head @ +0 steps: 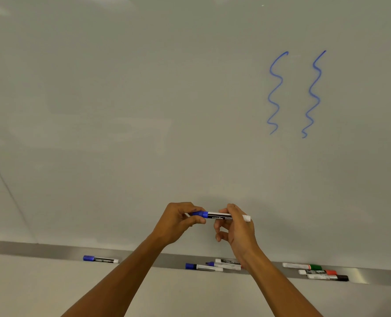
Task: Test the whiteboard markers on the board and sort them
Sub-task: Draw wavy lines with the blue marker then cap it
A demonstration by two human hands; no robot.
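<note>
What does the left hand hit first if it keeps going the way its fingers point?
The left hand points right along the blue marker it grips by the cap, so it would likely meet the right hand holding the barrel first.

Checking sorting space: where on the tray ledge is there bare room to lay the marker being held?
The tray ledge is bare left of the lone blue marker, and between the middle cluster and the right trio, partly behind the right hand's forearm. Both clusters are crowded.
</note>
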